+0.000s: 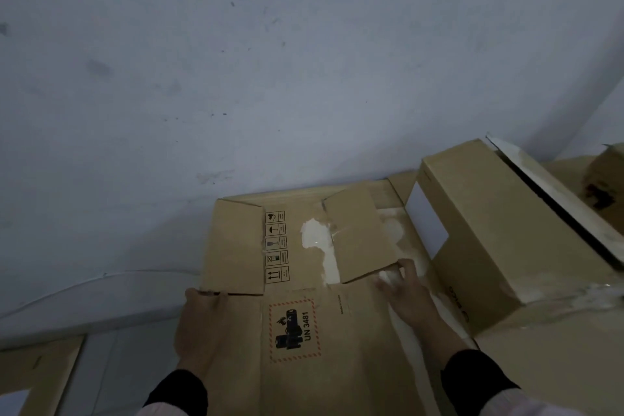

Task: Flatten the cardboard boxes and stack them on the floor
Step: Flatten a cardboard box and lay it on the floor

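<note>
**A:** We're looking down at a flattened box (354, 331), lying collapsed in the middle of the view with its far edge up against the grey wall (236, 78). The red-bordered UN 3481 label (293, 331) faces up, and there's a column of handling symbols (277, 246) just beyond it.

**B:** The left hand (199, 324) is on the box's left edge, right at the notch where the end flap meets the main panel. That grip is closed on the cardboard, with the edge running across the hand.

**A:** And the right hand (407, 297) reaches forward to the small flap (361, 233), which is folded over the torn white patch. Its fingertips (403, 265) are at the flap's near corner.

**B:** It's blurred there, though. It may be pinching the corner or just pressing on it, and I can't tell which, so the right grip stays an open question.

**A:** Fair. Both wrists show black cuffs (179, 392).

**B:** Over on the right there's an assembled box (489, 246) that isn't collapsed at all. It sits just beside the flat one with a blank white label (426, 223) on its end face and a top flap lifted along the far side.

**A:** Behind that, at the right edge, is part of another brown box (606, 179). A pale strip of flat cardboard (388, 194) shows from under the flattened box, by the wall.

**B:** And in the lower left corner there's a separate cardboard piece (37, 378), well apart from the hands.
</note>
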